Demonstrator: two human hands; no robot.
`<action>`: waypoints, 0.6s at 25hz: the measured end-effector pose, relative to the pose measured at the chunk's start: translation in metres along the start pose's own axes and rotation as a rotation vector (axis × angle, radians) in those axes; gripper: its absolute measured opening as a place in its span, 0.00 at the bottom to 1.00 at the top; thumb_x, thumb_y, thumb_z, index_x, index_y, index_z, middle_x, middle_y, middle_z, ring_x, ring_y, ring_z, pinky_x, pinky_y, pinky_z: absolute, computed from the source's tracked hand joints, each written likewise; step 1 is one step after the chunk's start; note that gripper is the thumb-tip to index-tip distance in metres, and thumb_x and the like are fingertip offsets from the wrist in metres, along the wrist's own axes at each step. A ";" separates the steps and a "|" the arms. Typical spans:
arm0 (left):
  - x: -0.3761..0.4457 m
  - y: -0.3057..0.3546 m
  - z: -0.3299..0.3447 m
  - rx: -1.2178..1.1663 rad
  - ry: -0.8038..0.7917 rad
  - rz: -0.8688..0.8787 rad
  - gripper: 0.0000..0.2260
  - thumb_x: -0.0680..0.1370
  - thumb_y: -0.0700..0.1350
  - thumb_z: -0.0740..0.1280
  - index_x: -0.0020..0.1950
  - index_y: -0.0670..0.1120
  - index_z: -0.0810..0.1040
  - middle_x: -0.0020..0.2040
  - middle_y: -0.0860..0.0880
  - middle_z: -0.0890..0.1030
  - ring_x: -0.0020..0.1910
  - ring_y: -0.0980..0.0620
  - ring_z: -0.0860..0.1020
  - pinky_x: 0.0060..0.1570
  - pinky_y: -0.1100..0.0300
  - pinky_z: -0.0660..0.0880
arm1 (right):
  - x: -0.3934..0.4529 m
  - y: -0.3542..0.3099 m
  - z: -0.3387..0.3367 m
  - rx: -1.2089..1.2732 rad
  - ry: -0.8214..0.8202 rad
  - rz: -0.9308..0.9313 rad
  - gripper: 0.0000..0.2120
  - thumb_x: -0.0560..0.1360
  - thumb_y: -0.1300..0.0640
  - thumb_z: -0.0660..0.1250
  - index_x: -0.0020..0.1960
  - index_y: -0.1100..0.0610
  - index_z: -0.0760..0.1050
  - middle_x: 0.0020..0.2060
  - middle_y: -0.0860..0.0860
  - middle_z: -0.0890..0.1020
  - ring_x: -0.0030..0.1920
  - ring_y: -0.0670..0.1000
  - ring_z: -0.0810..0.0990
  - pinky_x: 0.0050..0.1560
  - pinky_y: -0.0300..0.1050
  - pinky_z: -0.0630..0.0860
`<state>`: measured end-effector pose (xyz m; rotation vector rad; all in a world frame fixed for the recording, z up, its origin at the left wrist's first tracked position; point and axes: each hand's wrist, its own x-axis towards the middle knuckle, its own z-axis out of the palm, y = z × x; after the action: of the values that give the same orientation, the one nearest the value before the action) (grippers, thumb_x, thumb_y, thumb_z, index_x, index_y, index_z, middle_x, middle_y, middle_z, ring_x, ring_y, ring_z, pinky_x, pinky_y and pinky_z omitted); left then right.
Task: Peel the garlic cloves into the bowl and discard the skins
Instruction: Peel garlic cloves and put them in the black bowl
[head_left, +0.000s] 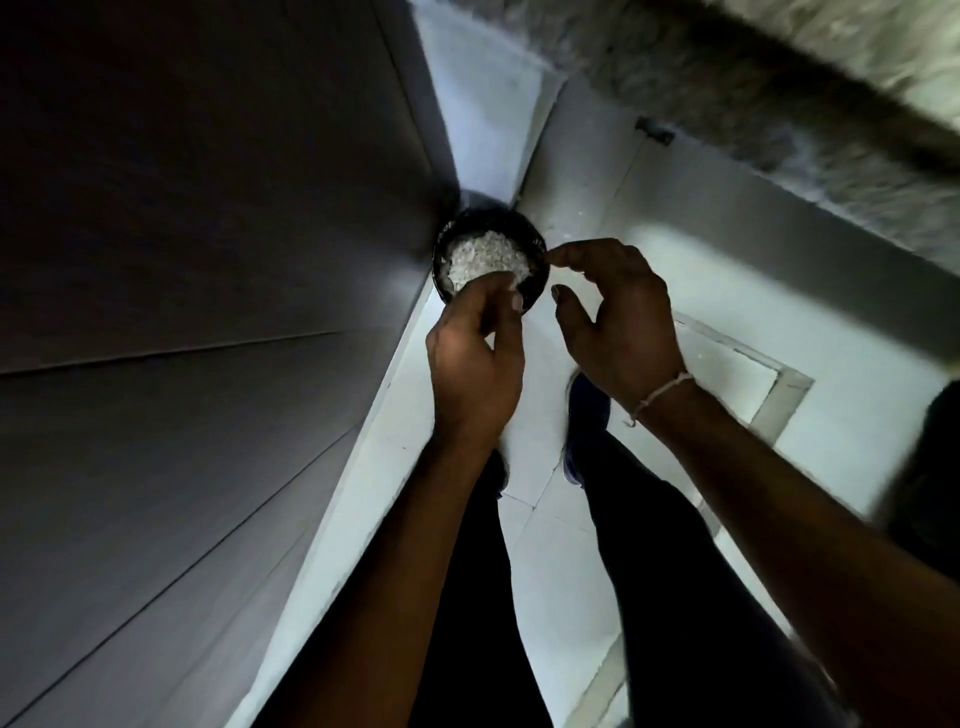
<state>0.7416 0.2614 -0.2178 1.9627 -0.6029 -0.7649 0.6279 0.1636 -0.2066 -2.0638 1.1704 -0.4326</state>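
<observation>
A round black bin (536, 245) stands on the floor in the corner, with a heap of white garlic skins (483, 257) inside it. My left hand (472, 364) hovers at the bin's near rim, its fingers curled round a small bunch of white skins. My right hand (621, 322) hangs just right of the bin with finger and thumb apart and loosely curled, and nothing shows between them. A pale thread band circles the right wrist. No bowl and no garlic cloves are in view.
A dark cabinet front (208, 312) fills the left side. A speckled stone counter edge (727, 93) runs across the upper right. White floor tiles (701, 291) lie below, with my dark trouser legs and a blue shoe (584, 415). A dark object (935, 467) sits at the right edge.
</observation>
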 end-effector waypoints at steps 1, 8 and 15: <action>-0.008 0.026 -0.008 0.026 -0.029 0.036 0.10 0.83 0.41 0.68 0.63 0.44 0.83 0.54 0.50 0.86 0.52 0.55 0.84 0.54 0.50 0.83 | -0.005 -0.018 -0.023 0.007 0.020 0.005 0.14 0.76 0.65 0.69 0.61 0.60 0.81 0.56 0.55 0.83 0.56 0.58 0.80 0.59 0.52 0.77; -0.067 0.198 -0.037 0.109 -0.344 0.451 0.18 0.78 0.39 0.72 0.68 0.46 0.79 0.59 0.51 0.81 0.58 0.56 0.82 0.56 0.57 0.81 | -0.072 -0.117 -0.194 -0.034 0.202 0.040 0.16 0.75 0.61 0.72 0.63 0.58 0.79 0.59 0.53 0.81 0.60 0.56 0.79 0.60 0.55 0.77; -0.146 0.306 0.035 0.165 -0.682 0.809 0.20 0.78 0.38 0.74 0.69 0.46 0.78 0.62 0.51 0.80 0.60 0.54 0.80 0.59 0.56 0.79 | -0.175 -0.088 -0.330 -0.144 0.583 0.149 0.17 0.75 0.63 0.73 0.64 0.60 0.79 0.62 0.55 0.80 0.64 0.58 0.78 0.66 0.52 0.74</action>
<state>0.5840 0.1979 0.0779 1.3484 -1.7711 -0.8471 0.3928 0.2028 0.0943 -2.0091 1.7227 -0.9421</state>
